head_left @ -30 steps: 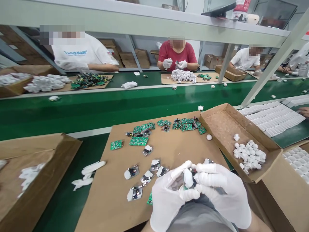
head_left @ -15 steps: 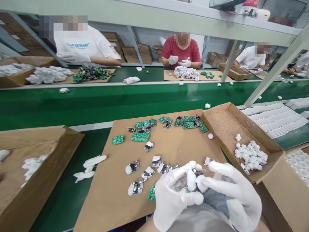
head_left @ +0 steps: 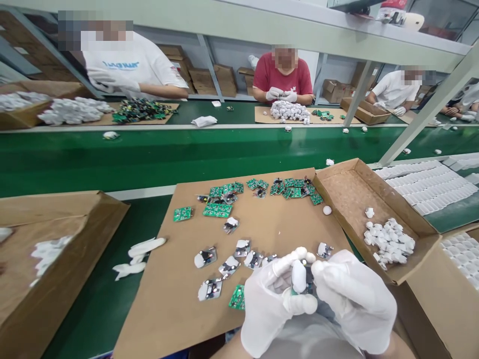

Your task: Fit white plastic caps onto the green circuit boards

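Note:
My left hand [head_left: 271,299], in a white glove, pinches a small circuit board [head_left: 308,283] between thumb and fingers. The board stands on edge, with a rounded white pad [head_left: 298,276] and dark parts on its face. My gloved right hand [head_left: 355,299] is closed at the board's right edge, its fingertips against it; its thumb is largely hidden. Left of my hands, several boards with white pads [head_left: 210,289] lie on the cardboard sheet [head_left: 168,309]. A green board [head_left: 237,297] lies beside my left hand, and another padded board [head_left: 324,250] lies just beyond my right hand.
Green boards [head_left: 217,210] line the sheet's far side. A cardboard tray [head_left: 337,192] at right holds white pieces [head_left: 389,242]; a larger box [head_left: 108,219] stands at left, near loose gloves [head_left: 138,254]. Beyond runs a green conveyor [head_left: 187,154], with co-workers seated behind it.
My right hand's fingers have closed together and moved in against the board's right edge. The board has turned slightly in my left hand. Pieces on the conveyor have shifted right.

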The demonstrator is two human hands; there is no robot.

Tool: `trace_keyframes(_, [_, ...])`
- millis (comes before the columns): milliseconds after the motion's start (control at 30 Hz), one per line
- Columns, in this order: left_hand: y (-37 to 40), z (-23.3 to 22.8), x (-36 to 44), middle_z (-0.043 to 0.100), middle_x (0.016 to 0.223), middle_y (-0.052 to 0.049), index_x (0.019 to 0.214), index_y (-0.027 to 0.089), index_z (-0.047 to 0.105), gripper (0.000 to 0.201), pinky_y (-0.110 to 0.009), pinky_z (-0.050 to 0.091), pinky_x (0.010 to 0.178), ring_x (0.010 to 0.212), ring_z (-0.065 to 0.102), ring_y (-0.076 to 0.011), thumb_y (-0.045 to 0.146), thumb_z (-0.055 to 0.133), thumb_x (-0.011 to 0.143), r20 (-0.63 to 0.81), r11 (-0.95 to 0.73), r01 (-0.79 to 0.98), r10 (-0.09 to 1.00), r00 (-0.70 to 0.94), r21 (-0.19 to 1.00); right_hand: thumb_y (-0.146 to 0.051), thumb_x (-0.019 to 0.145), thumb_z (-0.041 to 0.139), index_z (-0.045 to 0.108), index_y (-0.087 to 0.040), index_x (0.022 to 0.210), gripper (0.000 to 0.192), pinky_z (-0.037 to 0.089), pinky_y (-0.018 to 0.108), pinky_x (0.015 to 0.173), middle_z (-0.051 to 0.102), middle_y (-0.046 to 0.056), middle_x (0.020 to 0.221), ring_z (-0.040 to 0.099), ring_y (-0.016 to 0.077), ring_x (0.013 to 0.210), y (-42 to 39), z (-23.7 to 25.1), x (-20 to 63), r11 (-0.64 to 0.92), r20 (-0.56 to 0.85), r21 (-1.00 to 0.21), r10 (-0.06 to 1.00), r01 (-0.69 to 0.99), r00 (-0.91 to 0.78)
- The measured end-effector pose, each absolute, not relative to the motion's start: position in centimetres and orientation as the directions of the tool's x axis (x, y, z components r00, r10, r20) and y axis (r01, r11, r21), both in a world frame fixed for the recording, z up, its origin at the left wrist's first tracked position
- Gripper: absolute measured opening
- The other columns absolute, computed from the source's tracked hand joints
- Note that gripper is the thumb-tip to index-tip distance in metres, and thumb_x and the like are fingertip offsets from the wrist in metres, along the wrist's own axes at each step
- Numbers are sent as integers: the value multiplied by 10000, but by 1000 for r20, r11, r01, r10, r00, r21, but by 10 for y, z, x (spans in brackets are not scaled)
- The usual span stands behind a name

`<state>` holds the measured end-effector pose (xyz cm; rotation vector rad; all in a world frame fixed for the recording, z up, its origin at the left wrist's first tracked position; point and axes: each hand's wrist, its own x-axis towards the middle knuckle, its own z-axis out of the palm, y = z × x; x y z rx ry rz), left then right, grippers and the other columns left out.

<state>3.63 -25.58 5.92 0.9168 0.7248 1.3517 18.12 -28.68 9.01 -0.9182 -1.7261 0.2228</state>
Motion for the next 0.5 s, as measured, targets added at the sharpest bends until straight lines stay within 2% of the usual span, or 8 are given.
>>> trace_keyframes(133, [-256,60,36,733,559,-1,887,313,837,603,-247,651,674,675,770,-268,343,993,305,92,-30,-483,990,105,875,-135,980,556,471,-351,1465,538,584,331,622,742,8,766,664,180,685,-282,89,177,700,722,-585,680,411,-130])
trace_keyframes(267, [-256,62,34,776,636,-33,823,269,847,563,-257,656,661,632,756,-259,366,993,289,53,-16,-404,995,80,915,-137,1001,514,431,-366,1483,539,610,308,645,735,11,810,691,162,720,-281,78,170,698,704,-609,694,376,-150])
trace_keyframes(400, [-257,61,34,711,527,-18,794,238,849,575,-251,638,536,502,684,-217,426,985,268,35,-1,-398,996,79,918,-130,1006,479,436,-307,1492,519,626,369,791,728,5,742,708,176,710,-284,68,174,720,746,-553,652,419,-136])
trace_keyframes(500, [-259,61,34,702,530,-22,825,223,849,610,-273,635,516,494,679,-224,411,991,263,25,14,-423,996,87,906,-274,1047,391,481,-308,1461,425,618,419,848,728,18,770,713,193,746,-289,67,183,699,694,-607,698,378,-175])
